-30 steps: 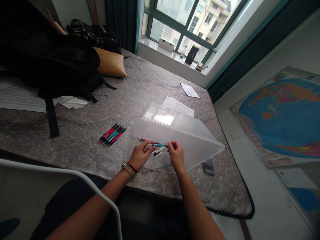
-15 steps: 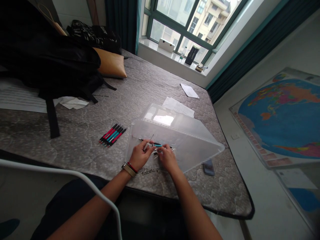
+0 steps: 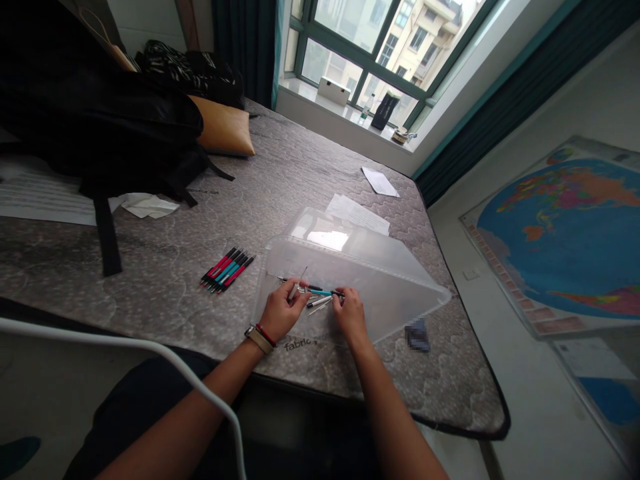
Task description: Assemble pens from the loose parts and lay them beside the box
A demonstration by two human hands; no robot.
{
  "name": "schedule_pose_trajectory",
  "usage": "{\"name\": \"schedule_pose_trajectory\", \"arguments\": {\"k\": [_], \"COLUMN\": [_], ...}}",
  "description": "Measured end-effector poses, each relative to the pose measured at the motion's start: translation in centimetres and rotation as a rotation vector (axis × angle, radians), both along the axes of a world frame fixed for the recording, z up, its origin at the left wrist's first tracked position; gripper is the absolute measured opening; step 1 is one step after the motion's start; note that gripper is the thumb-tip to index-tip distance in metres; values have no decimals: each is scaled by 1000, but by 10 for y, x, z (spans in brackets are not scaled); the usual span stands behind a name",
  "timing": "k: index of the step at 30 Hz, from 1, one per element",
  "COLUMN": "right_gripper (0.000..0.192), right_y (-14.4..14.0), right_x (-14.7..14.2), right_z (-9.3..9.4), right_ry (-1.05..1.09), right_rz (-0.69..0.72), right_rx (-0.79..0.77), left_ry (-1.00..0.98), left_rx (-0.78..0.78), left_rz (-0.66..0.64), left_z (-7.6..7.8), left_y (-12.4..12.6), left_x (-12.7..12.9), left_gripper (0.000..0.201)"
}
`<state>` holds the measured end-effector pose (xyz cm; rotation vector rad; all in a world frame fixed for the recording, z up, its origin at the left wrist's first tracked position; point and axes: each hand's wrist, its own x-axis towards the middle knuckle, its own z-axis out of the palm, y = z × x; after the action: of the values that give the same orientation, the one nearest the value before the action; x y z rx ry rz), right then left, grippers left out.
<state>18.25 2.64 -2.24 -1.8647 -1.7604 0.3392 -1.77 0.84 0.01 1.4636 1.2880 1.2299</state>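
My left hand [image 3: 284, 308] is closed in a pinch around a pale, slim pen part [image 3: 294, 291] with a thin tip pointing up and away. My right hand [image 3: 351, 312] has its thumb and fingers closed at the dark right end of a teal pen [image 3: 320, 292]. Between the hands lie several white and black pen parts [image 3: 318, 303], too small to tell apart. All of this is at the open side of a clear plastic bin [image 3: 390, 287] tipped over on the mattress. Left of the bin, several red, teal and black pens [image 3: 227, 270] lie side by side.
The quilted grey mattress [image 3: 165, 293] carries a black backpack [image 3: 100, 127], a tan cushion [image 3: 225, 127] and paper sheets [image 3: 357, 213]. A blurred dark item [image 3: 417, 335] lies right of the bin. A white tube [image 3: 165, 353] crosses in front at lower left.
My right hand has moved right, away from my left hand, to the end of the teal pen. More of the small parts now show between the hands. My left hand stays in place.
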Motion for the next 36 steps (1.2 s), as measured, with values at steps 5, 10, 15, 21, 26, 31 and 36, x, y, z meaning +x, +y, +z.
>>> {"name": "schedule_pose_trajectory", "arguments": {"k": [5,10,15,21,26,31,36], "right_gripper": [21,22,26,25,27,32,35], "right_y": [1,-1,-7,-25,-51,-78,-88], "right_x": [-2,-13,-11,-14,-22,-16,-12], "right_z": [-5,-4,3,7,6,5,1], "right_ry": [-38,-43,8,15,40,28,-10], "right_rz": [33,40,-43,-186,-179,-316,-373], "right_rx": [3,11,90,66,90,-11,-34], "left_ry": [8,32,31,26,17,29,24], "left_rx": [-11,-14,2,4,-17,-4,0], "left_rz": [-9,-12,-6,-11,-13,-28,-54], "left_z": [2,3,4,0,-6,-6,-12], "left_y": [-1,-2,-6,-10,-17,-28,-48], "left_x": [1,-1,-4,-6,-6,-2,2], "left_gripper": [27,29,28,28,28,30,32]}}
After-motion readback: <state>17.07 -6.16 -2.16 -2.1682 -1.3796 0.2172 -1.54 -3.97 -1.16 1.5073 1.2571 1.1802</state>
